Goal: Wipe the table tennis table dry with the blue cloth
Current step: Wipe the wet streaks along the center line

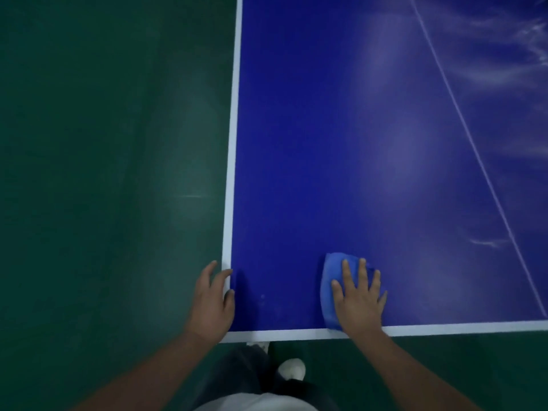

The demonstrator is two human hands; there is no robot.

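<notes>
The right hand (360,301) lies flat on the blue cloth (330,280), fingers straight and spread, pressing it against the desk (296,143). The cloth is bunched into a rounded wad, showing mostly to the left of and beyond the fingers. It sits on the blue playing surface close to the near edge, its lower end touching the white border line (444,327) there.

The left hand (212,301) is well apart from the right, at the near left corner of the desk. Its fingers are loosely extended along the outside of the side edge, while the thumb reaches over the white side line (232,143) onto the blue surface; it holds nothing.

To the right, a thin white centre line (474,149) runs away across the desk. Beyond it, pale wet streaks (504,75) show on the surface — mostly toward the upper right — and one small streak (486,242) lies just left of the line, nearer the cloth.

Dark green floor (103,173) fills the left side. Below the near edge, a white shoe (292,369) and dark trousers (237,378) are visible.
</notes>
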